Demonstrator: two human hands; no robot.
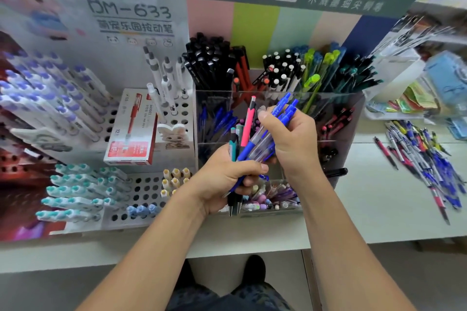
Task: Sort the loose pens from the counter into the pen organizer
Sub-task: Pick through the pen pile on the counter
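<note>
pens gathered in both hands over the organizer

white counter (374, 199) is seen running across the frame, backed by a wall of pastel stripes and a grey-green sign. a mixed bundle of pens (240, 149) is gripped in the left hand (227, 179), fingers curled round the lower barrels, tips pointing down toward the person; a pink pen (249, 121) stands tallest in it. several blue pens (283, 111) are pinched in the right hand (290, 139), which is held just above and to the right of the left hand, the two nearly touching. directly behind and beneath both hands the clear pen organizer (348, 108) is found (its compartments already stocked with black, red, green and blue pens). well to the right of the right hand, a loose pile of pens (424, 159) is spread on the counter, mostly blue with some pink and yellow. to the left of the left hand, a white perforated display stand (141, 192) is set, bearing white pens and a red pen box (131, 131).
</note>
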